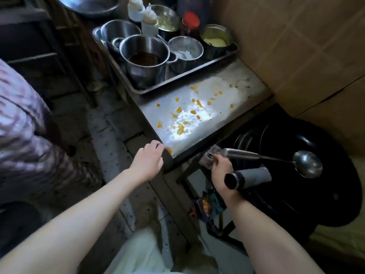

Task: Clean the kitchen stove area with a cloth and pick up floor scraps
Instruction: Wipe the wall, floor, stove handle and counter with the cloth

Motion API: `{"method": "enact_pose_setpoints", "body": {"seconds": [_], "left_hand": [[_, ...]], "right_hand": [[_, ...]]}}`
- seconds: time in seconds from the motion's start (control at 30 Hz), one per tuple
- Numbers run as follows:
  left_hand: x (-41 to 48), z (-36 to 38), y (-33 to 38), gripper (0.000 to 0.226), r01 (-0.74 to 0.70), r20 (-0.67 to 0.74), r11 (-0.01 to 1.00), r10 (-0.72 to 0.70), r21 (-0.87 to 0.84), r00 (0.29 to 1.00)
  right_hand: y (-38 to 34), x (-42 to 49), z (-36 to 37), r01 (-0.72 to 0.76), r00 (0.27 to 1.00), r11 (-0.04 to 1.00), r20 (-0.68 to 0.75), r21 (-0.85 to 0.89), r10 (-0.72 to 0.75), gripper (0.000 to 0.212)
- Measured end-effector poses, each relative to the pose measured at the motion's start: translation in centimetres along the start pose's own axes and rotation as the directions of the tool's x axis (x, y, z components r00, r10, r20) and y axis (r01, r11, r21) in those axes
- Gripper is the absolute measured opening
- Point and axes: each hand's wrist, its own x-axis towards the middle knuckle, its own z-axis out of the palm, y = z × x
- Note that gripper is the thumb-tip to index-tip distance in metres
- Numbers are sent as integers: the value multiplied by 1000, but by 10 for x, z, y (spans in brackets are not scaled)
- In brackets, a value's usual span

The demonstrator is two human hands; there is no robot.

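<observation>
A steel counter beside the stove carries several orange food scraps. My left hand rests at the counter's near left corner, fingers curled over the edge, holding nothing. My right hand grips a crumpled grey cloth just below the counter's front edge. A black wok sits to the right, with a steel ladle lying across it and the grey wok handle crossing over my right wrist.
A metal tray at the back of the counter holds several steel pots and seasoning containers. Cardboard lines the wall on the right. Another person in a checked shirt stands at the left. Coloured wrappers lie under the counter.
</observation>
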Motion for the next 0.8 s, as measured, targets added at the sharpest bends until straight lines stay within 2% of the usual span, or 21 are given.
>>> {"method": "enact_pose_setpoints", "body": {"seconds": [0.1, 0.13, 0.23, 0.33, 0.4, 0.53, 0.6, 0.67, 0.73, 0.8], "left_hand": [[20, -15, -18, 38, -51, 11, 999, 51, 7, 999], [25, -18, -21, 39, -71, 18, 997, 71, 11, 997], [39, -25, -24, 40, -117, 56, 993, 116, 14, 992], [49, -26, -19, 39, -158, 92, 987, 156, 21, 983], [53, -25, -15, 39, -188, 106, 982, 184, 25, 977], [59, -23, -6, 39, -219, 116, 975, 215, 31, 970], [59, -22, -3, 39, -213, 118, 977, 208, 33, 971], [57, -23, -3, 39, -196, 113, 980, 191, 32, 975], [54, -23, -7, 38, -167, 99, 985, 162, 36, 982], [52, -25, -13, 37, -152, 74, 987, 148, 48, 986]], "right_hand": [[-10, 14, 8, -73, 980, 997, -182, 22, 76, 33], [-11, 13, 9, -52, 978, 999, -204, 10, 52, 35], [-10, 5, 15, -2, 998, 990, -65, -143, -7, 40], [-5, -9, 23, -17, 986, 950, -165, -313, -37, 38], [5, -22, 35, -28, 981, 959, -192, -283, -28, 37], [26, -47, 43, 6, 991, 1000, -134, -1, -6, 36], [34, -50, 44, -13, 983, 999, -182, -34, 7, 37], [32, -43, 39, -13, 990, 999, -143, 31, 17, 38], [25, -30, 34, 17, 995, 999, -99, -39, -21, 37], [13, -12, 26, -52, 988, 990, -149, -133, 32, 39]]}}
